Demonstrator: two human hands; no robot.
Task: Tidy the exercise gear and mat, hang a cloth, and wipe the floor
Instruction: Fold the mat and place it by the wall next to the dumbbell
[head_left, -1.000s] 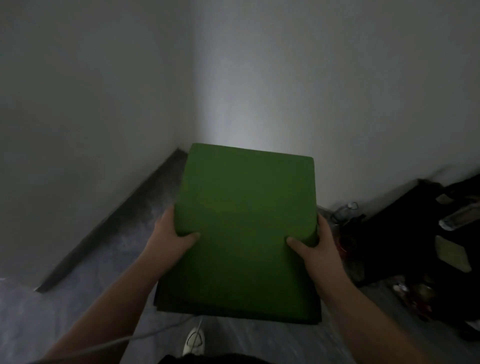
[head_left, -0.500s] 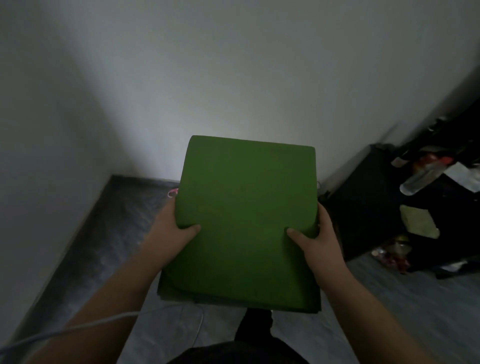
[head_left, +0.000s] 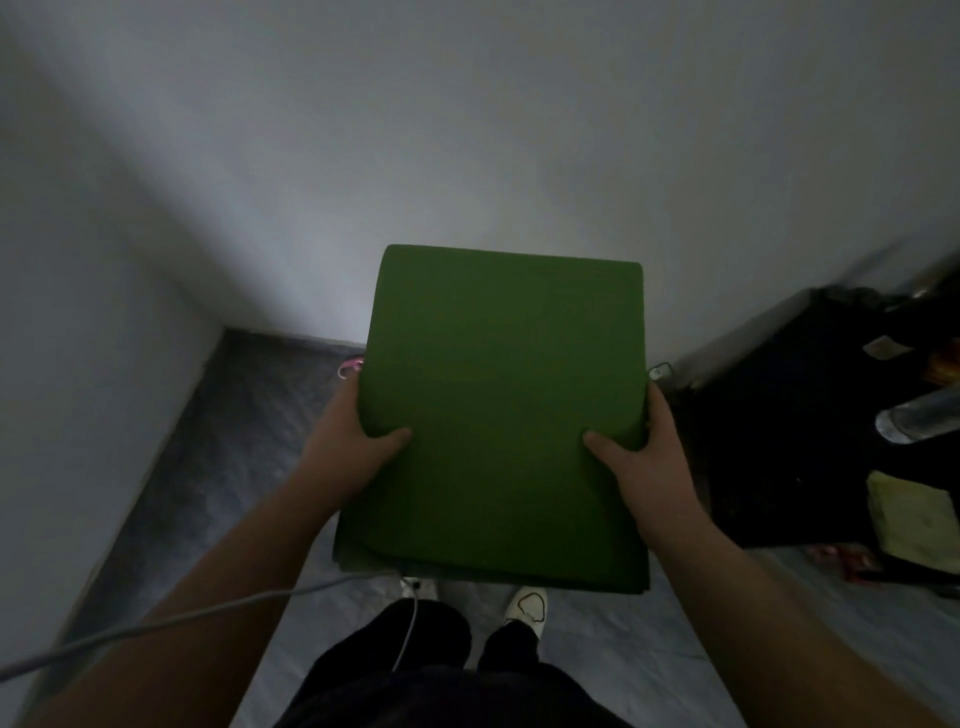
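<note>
A folded green mat (head_left: 501, 410) fills the middle of the view, held flat in front of me above the floor. My left hand (head_left: 345, 436) grips its left edge with the thumb on top. My right hand (head_left: 641, 452) grips its right edge the same way. The mat hides much of the floor below it. A yellow-green cloth (head_left: 911, 517) lies on the dark unit at the right. A small pink thing (head_left: 349, 367) shows on the floor by the wall, just left of the mat.
White walls meet in a corner ahead over a grey floor (head_left: 223, 441). A dark low unit (head_left: 810, 415) with a clear bottle (head_left: 919, 418) and clutter stands at the right. A white cable (head_left: 208, 616) crosses my left arm. My two white shoes (head_left: 527, 608) stand below the mat.
My view has swung from the left wall toward the corner and tipped down, so my legs and shoes show. Both hands keep the same grip on the mat.
</note>
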